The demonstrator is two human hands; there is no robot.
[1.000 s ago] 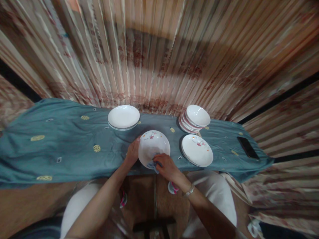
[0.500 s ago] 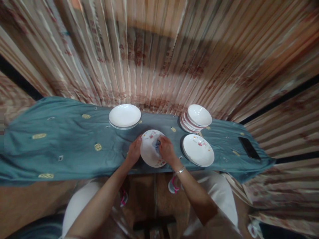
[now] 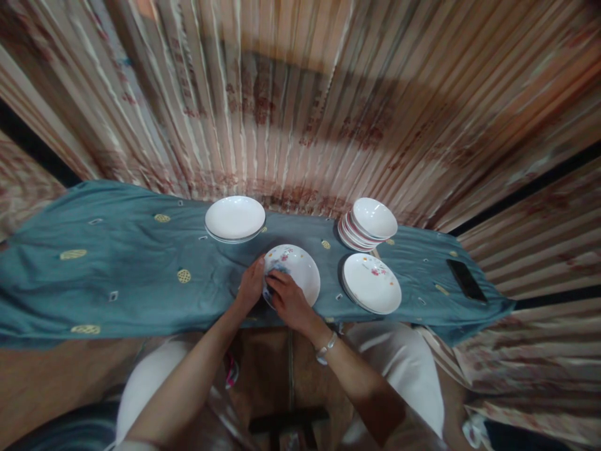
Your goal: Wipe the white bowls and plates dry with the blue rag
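A white plate with a flower print [image 3: 304,275] lies in front of me near the table's front edge. My left hand [image 3: 252,285] grips its left rim, thumb near the upper edge. Pressed on the left part of the plate is my right hand [image 3: 286,299], its fingers closed on a bluish cloth [image 3: 278,268] that is mostly hidden under them. To the right sits a short stack of flowered plates [image 3: 372,284].
A stack of white bowls [image 3: 373,219] stands at the back right, and white plates [image 3: 235,217] are stacked at the back left. A black phone [image 3: 466,280] lies at the right end of the teal tablecloth [image 3: 141,269]. Pleated curtains [image 3: 291,113] hang behind.
My right hand has moved with the cloth from the plate's right side across to its left side. The left hand keeps its hold on the rim.
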